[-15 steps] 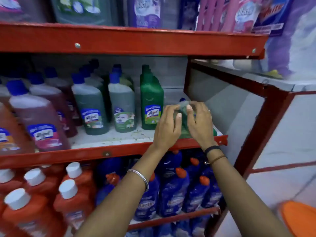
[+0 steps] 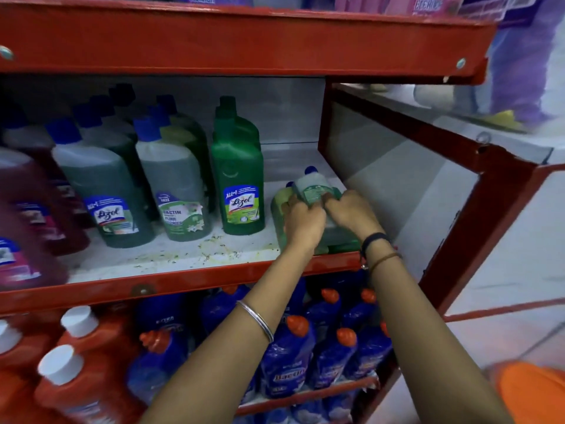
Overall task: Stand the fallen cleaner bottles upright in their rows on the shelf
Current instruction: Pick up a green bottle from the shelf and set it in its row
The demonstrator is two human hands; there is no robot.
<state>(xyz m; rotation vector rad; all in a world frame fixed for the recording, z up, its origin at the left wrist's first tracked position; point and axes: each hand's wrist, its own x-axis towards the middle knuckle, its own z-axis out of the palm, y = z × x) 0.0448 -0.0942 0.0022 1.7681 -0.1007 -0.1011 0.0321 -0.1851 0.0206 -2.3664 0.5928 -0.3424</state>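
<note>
Fallen green cleaner bottles lie in a small pile at the right end of the middle shelf (image 2: 189, 255). On top is a pale green bottle with a blue cap (image 2: 313, 186), cap pointing to the back. My left hand (image 2: 302, 223) and my right hand (image 2: 351, 214) both grip this top bottle at its near end. A yellow-green bottle (image 2: 279, 203) lies under it on the left. More green bottles under my hands are mostly hidden. Left of the pile, an all-green Lizol bottle (image 2: 240, 175) stands upright.
Upright rows of green bottles with blue caps (image 2: 172, 185) and maroon bottles (image 2: 27, 228) fill the shelf's left. A red shelf edge (image 2: 244, 41) hangs overhead; a glass side panel (image 2: 403, 185) closes the right. Orange bottles (image 2: 76, 377) and blue bottles (image 2: 287, 359) stand below.
The view has come closer to the shelf. Both hands have slid lower on the pile, and the top bottle's blue cap and pale body now show behind my fingers.
</note>
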